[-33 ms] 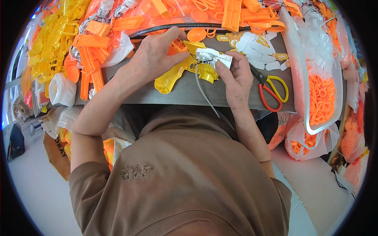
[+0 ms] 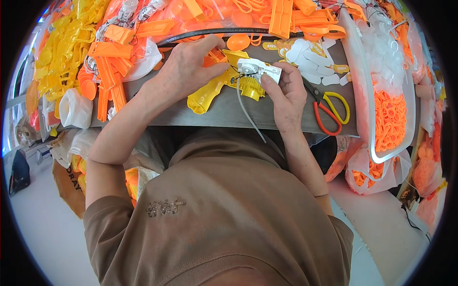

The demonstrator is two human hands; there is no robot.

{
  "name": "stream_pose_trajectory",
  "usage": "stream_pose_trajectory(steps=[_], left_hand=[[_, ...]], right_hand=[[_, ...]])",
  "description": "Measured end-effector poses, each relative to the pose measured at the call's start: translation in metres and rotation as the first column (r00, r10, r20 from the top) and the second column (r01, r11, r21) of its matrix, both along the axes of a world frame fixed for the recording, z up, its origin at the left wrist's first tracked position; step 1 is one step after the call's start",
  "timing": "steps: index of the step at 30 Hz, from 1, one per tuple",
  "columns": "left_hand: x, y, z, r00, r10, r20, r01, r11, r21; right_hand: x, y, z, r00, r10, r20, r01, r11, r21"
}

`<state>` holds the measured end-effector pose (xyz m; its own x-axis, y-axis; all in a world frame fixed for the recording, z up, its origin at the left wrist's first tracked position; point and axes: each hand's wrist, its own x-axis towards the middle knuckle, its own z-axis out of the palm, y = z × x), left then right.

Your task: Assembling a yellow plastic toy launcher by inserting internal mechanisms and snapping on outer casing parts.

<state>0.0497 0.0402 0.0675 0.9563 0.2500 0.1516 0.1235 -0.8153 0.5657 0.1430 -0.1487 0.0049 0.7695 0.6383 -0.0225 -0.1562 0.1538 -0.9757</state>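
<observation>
Hands meet over a yellow toy gun (image 2: 217, 90) on a grey table (image 2: 214, 112). Left hand (image 2: 188, 66) grasps its body; right hand (image 2: 286, 93) pinches a white part (image 2: 257, 70), scissors (image 2: 329, 107) just right.

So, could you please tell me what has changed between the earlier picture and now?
Nothing has visibly changed. The left hand still rests on the yellow toy gun shell, the right hand still holds the white motor part, and the scissors lie as before.
</observation>
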Motion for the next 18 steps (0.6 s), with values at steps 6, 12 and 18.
stream_pose_trajectory(steps=[6, 12, 18], left_hand=[[0.003, 0.001, -0.002, 0.996, -0.020, -0.085, 0.018, 0.999, -0.026], [0.000, 0.000, -0.008, 0.996, -0.073, 0.049, 0.075, 0.997, -0.032], [-0.004, -0.003, -0.013, 0.995, -0.054, 0.087, 0.046, 0.994, 0.095]], right_hand=[[0.000, 0.000, 0.000, 1.000, 0.005, 0.014, -0.005, 1.000, -0.002], [0.001, 0.000, 0.001, 1.000, -0.002, -0.018, 0.002, 1.000, 0.014], [0.000, 0.000, -0.002, 1.000, -0.003, 0.014, 0.003, 1.000, 0.022]])
